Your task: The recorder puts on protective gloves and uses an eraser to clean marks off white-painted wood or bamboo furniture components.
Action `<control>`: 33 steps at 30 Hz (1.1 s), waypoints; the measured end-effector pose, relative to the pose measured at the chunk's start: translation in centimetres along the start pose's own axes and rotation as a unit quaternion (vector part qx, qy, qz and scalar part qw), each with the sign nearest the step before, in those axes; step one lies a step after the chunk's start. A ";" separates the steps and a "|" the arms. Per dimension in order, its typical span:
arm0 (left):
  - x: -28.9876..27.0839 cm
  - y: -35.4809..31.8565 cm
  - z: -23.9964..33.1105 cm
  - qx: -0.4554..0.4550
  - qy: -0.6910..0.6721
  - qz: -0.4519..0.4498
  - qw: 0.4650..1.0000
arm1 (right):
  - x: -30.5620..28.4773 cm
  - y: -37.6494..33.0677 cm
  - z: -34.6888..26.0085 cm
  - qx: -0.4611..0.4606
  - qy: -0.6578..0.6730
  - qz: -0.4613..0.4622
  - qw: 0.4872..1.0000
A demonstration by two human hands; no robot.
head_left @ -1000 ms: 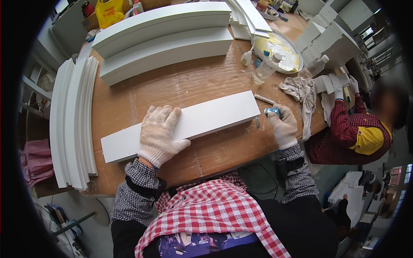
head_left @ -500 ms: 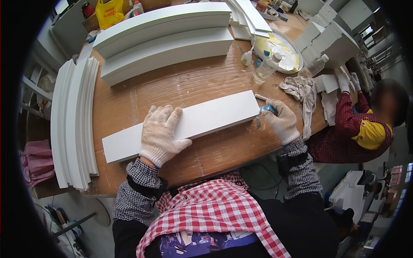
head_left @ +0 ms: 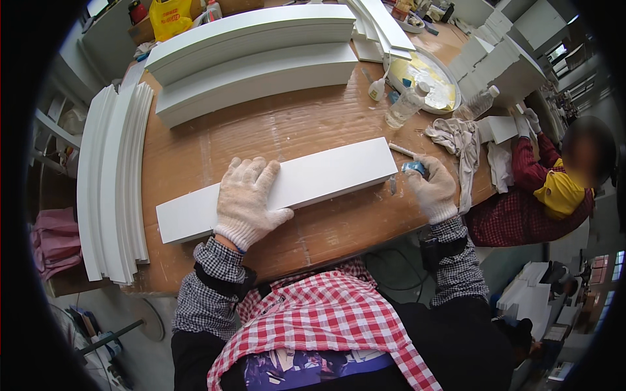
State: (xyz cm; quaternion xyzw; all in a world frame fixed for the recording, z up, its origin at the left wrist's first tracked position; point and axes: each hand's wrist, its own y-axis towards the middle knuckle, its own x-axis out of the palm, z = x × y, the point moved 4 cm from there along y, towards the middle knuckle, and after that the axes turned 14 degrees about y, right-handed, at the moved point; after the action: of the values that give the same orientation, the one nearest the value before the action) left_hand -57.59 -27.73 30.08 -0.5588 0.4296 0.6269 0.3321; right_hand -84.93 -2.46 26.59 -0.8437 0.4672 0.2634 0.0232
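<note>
The white board (head_left: pixel 280 189) lay lengthwise on the brown workbench (head_left: pixel 261 130), running from lower left up toward the right, close to the near edge. I had my left hand (head_left: pixel 251 202), in a knit work glove, pressed flat on top of it with the fingers spread wide, gripping nothing, just bearing down on the left half of the board. My right hand (head_left: pixel 432 189), gloved the same way, sat just off the board's right end with its fingers curled closed around a small blue object (head_left: pixel 413 169); I could not tell what kind of thing that was. A thin white stick (head_left: pixel 402 150) lay on the bench just beside that hand.

Further back on the bench I saw two thick white slabs (head_left: pixel 254 58) stacked side by side, and a bundle of long curved white strips (head_left: pixel 114 182) along the left edge. A clear plastic bottle (head_left: pixel 405 106) stood beyond the board's right end, near a round tray (head_left: pixel 424 81) with yellow on it, and a crumpled cloth (head_left: pixel 456 140) lay just to the right of my right hand. Another person (head_left: pixel 554 189) in red sleeves worked at the right end of the bench.
</note>
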 end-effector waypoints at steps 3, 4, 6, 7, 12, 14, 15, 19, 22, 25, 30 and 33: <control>0.4 -0.3 -0.1 -0.001 0.005 0.013 1.000 | 0.2 -0.1 -1.2 -0.057 0.027 0.012 0.998; 0.3 -0.4 -0.1 0.000 0.011 0.024 1.000 | 0.3 -0.3 -1.9 -0.043 0.010 -0.013 0.999; 0.1 -0.1 -0.2 -0.002 0.000 0.012 1.000 | 0.2 -0.4 -2.9 -0.030 -0.008 -0.040 0.999; 0.0 0.0 -0.2 -0.002 -0.010 -0.001 1.000 | -0.3 -0.4 -3.2 -0.048 -0.069 -0.042 0.996; -0.8 -0.8 -0.6 0.002 -0.110 0.059 0.992 | 1.4 -0.8 -3.3 -0.011 0.134 -0.017 0.991; -0.7 -1.9 -0.5 0.019 -0.240 0.110 0.964 | 4.1 -1.5 -5.3 0.089 0.420 -0.132 0.893; -1.0 -2.5 0.2 0.021 -0.289 0.126 0.949 | 6.2 -2.4 -6.6 0.100 0.484 -0.205 0.845; -1.4 -4.2 2.4 0.014 -0.491 0.020 0.871 | 13.6 -6.0 -12.1 0.036 0.350 -0.410 0.841; -1.8 -7.2 2.1 -0.113 -0.710 -0.062 0.692 | 16.9 -6.8 -14.7 -0.247 0.020 -0.444 0.861; -1.5 -10.7 0.2 -0.164 -0.813 -0.001 0.558 | 20.6 -7.7 -14.8 -0.025 0.246 -0.544 0.801; -2.8 -18.2 -8.4 -0.388 -0.540 0.220 0.714 | 22.7 -4.9 -18.2 0.120 0.337 -0.497 0.791; -2.2 -22.0 -13.1 -0.486 -0.417 0.225 0.734 | 23.5 -2.5 -16.7 0.050 0.334 -0.439 0.833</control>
State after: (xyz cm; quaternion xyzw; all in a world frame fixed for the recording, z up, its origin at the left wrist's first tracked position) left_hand -32.07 -30.44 28.45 -0.2143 -0.0022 0.9767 0.0103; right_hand -65.86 -24.10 29.51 -0.9943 0.0396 -0.0963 0.0213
